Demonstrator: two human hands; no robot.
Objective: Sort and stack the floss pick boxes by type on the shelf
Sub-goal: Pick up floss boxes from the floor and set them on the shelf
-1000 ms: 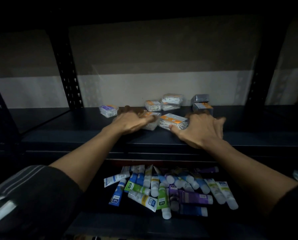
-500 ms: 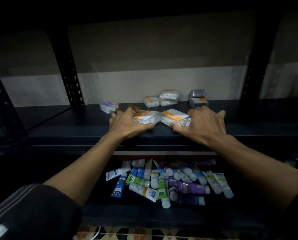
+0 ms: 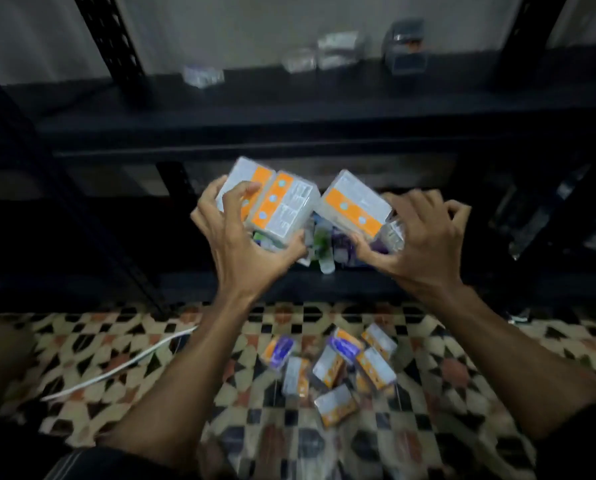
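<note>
Two clear plastic floss pick boxes with orange labels (image 3: pixel 272 206) are clamped side by side in the left hand (image 3: pixel 244 251), fingers over the top and thumb beneath; a third orange-labelled clear box (image 3: pixel 353 207) is gripped in the right hand (image 3: pixel 417 244), all held in the air in front of the dark metal shelf (image 3: pixel 289 109); the left pair could be lost if the outer box slides from so wide a grip; more mixed orange and purple boxes (image 3: pixel 331 368) lie scattered on the patterned tiled floor (image 3: pixel 116 344) below, where a dropped box could be jumbled among them; the small clear boxes already on the shelf (image 3: pixel 334 50) are blurred, so a wrong type might be stacked there.
</note>
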